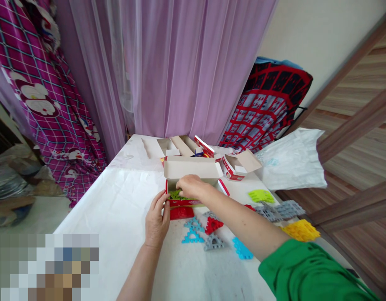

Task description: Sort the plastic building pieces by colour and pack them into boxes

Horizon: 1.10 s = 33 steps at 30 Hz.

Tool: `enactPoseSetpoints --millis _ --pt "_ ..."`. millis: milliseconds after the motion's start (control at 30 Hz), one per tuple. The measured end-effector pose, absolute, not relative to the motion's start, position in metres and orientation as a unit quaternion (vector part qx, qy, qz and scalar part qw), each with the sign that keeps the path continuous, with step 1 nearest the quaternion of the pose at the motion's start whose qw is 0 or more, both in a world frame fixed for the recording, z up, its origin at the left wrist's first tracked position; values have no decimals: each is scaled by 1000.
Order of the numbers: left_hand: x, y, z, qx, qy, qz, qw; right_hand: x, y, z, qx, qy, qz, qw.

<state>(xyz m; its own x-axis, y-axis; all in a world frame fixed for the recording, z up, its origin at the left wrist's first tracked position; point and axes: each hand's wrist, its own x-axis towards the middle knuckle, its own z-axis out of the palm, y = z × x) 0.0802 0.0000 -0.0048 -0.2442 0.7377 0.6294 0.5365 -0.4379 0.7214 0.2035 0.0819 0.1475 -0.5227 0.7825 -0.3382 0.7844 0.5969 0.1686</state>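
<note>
A red and white cardboard box [190, 202] stands on the table with its lid [193, 168] raised at the back. Fingers of my left hand [157, 214] are wrapped on the box's left end, the thumb at its front corner. My right hand [192, 186] reaches inside from above with bent fingers, at green plastic pieces [174, 195]; what its fingertips hold is hidden. In front of the box lies a red piece [182, 213]. Nearby are light blue pieces [193, 236], a red notched piece [213, 225] and a grey piece [213, 242].
Behind stand opened boxes [180, 146] and a smaller open box [233, 168] to the right. Along the right side lie a lime piece [261, 196], grey pieces [283, 210], yellow pieces [301, 230] and a blue stack [242, 248]. A white bag [291, 161] hangs at the right edge.
</note>
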Motion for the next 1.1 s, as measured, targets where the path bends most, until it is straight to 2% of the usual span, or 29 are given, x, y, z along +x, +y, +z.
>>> enactPoseSetpoints --millis 367,600,833,967,1100 --pt "80 0 -4 608 528 586 85 188 87 135 420 874 27 241" --pt "79 1 -6 608 527 588 84 190 91 136 433 877 43 202" --pt "79 0 -4 610 526 586 92 183 81 134 464 872 9 159" --pt "79 0 -3 603 523 592 107 218 81 152 497 860 21 119" --pt "78 1 -3 603 528 591 94 307 94 173 570 816 25 91"
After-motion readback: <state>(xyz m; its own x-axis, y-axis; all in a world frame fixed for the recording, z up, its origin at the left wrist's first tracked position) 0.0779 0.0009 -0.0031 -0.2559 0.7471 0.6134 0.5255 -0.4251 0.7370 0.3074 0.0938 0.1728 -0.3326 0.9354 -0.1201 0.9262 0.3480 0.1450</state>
